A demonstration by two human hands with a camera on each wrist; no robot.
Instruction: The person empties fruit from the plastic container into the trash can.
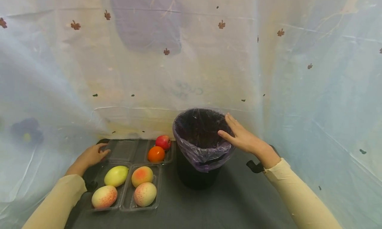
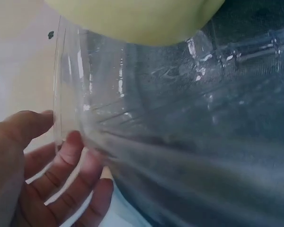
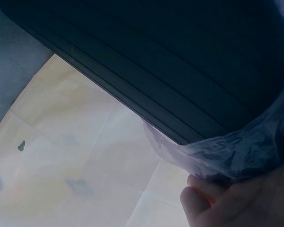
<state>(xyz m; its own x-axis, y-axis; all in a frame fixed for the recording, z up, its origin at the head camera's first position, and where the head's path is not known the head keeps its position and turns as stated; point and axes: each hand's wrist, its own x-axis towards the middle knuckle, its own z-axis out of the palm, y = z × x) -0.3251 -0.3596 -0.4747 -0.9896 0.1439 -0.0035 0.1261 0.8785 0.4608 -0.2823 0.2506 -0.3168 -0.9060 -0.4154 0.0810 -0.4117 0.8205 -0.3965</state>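
Observation:
My left hand [image 1: 89, 159] is at the left edge of a bare clear plastic tray [image 1: 122, 151], its thumb and loosely bent fingers right at the tray's rim in the left wrist view. Just in front of it lie a yellow mango-like fruit [image 1: 116, 176] and a speckled peach [image 1: 104, 197] in another clear tray. On the other side, my right hand [image 1: 243, 139] rests at the right rim of a black bin [image 1: 194, 177], fingers straight and thumb spread over the opening. A thin purplish bag [image 1: 206, 156] lines the bin and folds over its rim.
Two more peaches [image 1: 145, 194] share a clear tray [image 1: 159, 189] left of the bin. Behind them, a red apple [image 1: 163, 142] and an orange round fruit [image 1: 156, 154] sit in a further tray. Patterned plastic sheeting [image 1: 203, 73] hangs around the dark table [image 1: 238, 202].

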